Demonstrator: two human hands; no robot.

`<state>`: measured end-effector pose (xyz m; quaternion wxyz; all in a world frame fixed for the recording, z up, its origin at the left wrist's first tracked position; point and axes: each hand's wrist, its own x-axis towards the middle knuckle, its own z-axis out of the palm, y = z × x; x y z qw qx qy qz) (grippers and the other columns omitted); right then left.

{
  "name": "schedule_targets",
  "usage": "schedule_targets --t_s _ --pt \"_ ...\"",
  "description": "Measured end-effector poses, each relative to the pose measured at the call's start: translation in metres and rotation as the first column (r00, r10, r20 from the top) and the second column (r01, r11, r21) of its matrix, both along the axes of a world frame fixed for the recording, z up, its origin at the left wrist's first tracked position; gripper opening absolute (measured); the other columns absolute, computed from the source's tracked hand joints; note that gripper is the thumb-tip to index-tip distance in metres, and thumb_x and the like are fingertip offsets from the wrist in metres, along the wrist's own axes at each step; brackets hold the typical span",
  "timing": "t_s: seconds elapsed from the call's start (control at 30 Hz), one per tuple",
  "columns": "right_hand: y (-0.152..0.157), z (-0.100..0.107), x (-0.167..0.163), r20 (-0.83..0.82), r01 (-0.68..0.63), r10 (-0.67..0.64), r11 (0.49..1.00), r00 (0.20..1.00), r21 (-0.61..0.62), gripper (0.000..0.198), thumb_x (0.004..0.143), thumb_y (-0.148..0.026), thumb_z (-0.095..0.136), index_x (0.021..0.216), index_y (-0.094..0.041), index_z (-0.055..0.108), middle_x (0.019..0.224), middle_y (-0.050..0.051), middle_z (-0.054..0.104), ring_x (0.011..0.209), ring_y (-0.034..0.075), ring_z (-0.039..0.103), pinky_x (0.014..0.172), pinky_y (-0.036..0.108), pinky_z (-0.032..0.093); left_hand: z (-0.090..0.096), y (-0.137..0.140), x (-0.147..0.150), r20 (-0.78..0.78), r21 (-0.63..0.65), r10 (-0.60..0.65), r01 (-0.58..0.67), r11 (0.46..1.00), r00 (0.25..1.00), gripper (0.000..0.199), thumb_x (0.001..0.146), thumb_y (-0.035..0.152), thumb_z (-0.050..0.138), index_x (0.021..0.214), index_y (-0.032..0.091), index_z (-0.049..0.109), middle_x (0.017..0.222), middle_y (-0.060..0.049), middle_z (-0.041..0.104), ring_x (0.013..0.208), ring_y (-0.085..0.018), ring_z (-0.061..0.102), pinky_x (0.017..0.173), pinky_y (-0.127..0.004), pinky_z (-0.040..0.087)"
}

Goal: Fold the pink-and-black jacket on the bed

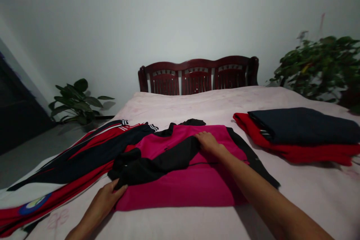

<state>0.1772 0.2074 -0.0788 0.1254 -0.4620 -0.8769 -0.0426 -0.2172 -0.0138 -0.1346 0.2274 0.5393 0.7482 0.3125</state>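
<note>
A magenta and black long-sleeved jacket [180, 191] lies spread on the bed in front of me. One black sleeve [165, 161] is laid across its front, and the other black sleeve [255, 157] stretches out to the right. My left hand [108, 197] is closed on the jacket's left edge, thumb on top and the other fingers partly hidden under the cloth. Near the middle, my right hand [207, 140] has its fingers closed over the end of the folded-over sleeve.
Red, navy and white sports clothes [92, 150] lie along the bed's left side. At the right, a folded navy garment [306, 125] rests on a folded red one [309, 153]. A wooden headboard [197, 77] stands behind the pink sheet [197, 103]. Leafy plants [77, 101] flank the bed.
</note>
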Motion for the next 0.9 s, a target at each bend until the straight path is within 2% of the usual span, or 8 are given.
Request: schedule_targets --t_s 0.17,0.27,0.37,0.47,0.57,0.67,0.77,0.9 --pt "-0.014 0.031 0.018 -0.094 0.084 -0.069 0.982 0.993 0.167 0.024 0.086 -0.017 0.043 0.098 -0.019 0.065 0.098 0.007 0.066 0.094 0.021 0.057 0.085 0.031 0.04 0.004 -0.005 -0.002 0.014 0.058 -0.054 0.053 0.997 0.998 0.046 0.08 0.053 0.059 0.111 0.02 0.071 0.104 -0.003 0.077 0.103 -0.029 0.07 0.083 -0.029 0.054" --pt "-0.041 0.041 0.063 -0.253 0.289 -0.212 0.901 0.944 0.324 0.027 0.086 -0.022 0.044 0.107 -0.019 0.06 0.105 0.011 0.062 0.104 0.027 0.052 0.091 0.037 0.038 0.003 -0.009 -0.001 -0.096 0.094 -0.016 0.025 0.995 0.995 0.041 0.083 0.052 0.057 0.11 0.024 0.07 0.104 -0.002 0.077 0.103 -0.028 0.069 0.083 -0.029 0.053" --pt "-0.079 0.021 0.122 -0.331 0.427 -0.314 0.83 0.89 0.359 0.025 0.08 -0.024 0.046 0.1 -0.017 0.06 0.1 0.015 0.061 0.1 0.031 0.053 0.088 0.043 0.038 -0.001 -0.015 0.001 -0.245 0.106 0.025 0.001 0.994 0.969 0.03 0.087 0.044 0.052 0.107 0.03 0.069 0.105 0.0 0.076 0.099 -0.025 0.07 0.079 -0.026 0.051" --pt "-0.113 -0.015 0.176 -0.33 0.474 -0.401 0.862 0.855 0.179 0.022 0.076 -0.023 0.044 0.091 -0.021 0.059 0.095 0.011 0.063 0.093 0.029 0.057 0.082 0.042 0.043 -0.004 -0.019 0.005 -0.369 0.131 0.044 0.005 0.991 0.928 0.024 0.089 0.036 0.048 0.104 0.031 0.067 0.111 0.002 0.072 0.098 -0.021 0.069 0.075 -0.024 0.05" --pt "-0.13 -0.035 0.202 -0.43 0.559 -0.468 0.822 0.772 0.109 0.028 0.075 -0.022 0.042 0.099 -0.024 0.058 0.104 0.012 0.062 0.095 0.03 0.059 0.08 0.044 0.046 -0.005 -0.02 0.008 -0.452 0.149 0.052 0.017 0.989 0.891 0.024 0.091 0.035 0.045 0.105 0.031 0.064 0.117 0.001 0.067 0.1 -0.018 0.067 0.071 -0.023 0.049" --pt "-0.129 -0.031 0.197 -0.402 0.407 -0.303 0.891 0.864 0.203 0.041 0.074 -0.016 0.045 0.113 -0.024 0.056 0.118 0.011 0.061 0.109 0.029 0.056 0.093 0.045 0.044 -0.005 -0.02 0.009 -0.512 0.188 0.07 0.032 0.982 0.856 0.023 0.092 0.035 0.044 0.105 0.029 0.062 0.116 0.0 0.065 0.099 -0.018 0.066 0.068 -0.023 0.048" --pt "-0.116 -0.017 0.178 -0.203 0.153 -0.112 0.968 0.973 0.199 0.056 0.069 -0.008 0.046 0.121 -0.023 0.059 0.128 0.008 0.06 0.122 0.027 0.05 0.103 0.044 0.038 -0.007 -0.02 0.007 -0.559 0.301 0.084 0.107 0.948 0.825 0.022 0.092 0.036 0.045 0.105 0.027 0.061 0.111 -0.003 0.065 0.101 -0.02 0.064 0.076 -0.027 0.048" --pt "-0.096 -0.004 0.16 0.006 0.074 -0.075 0.989 0.997 0.125 0.054 0.069 -0.002 0.045 0.115 -0.023 0.066 0.112 0.008 0.066 0.11 0.026 0.055 0.096 0.041 0.039 -0.011 -0.018 0.002 -0.63 0.386 0.012 0.299 0.873 0.777 0.021 0.092 0.032 0.046 0.102 0.024 0.063 0.103 -0.006 0.067 0.101 -0.023 0.062 0.091 -0.032 0.044"
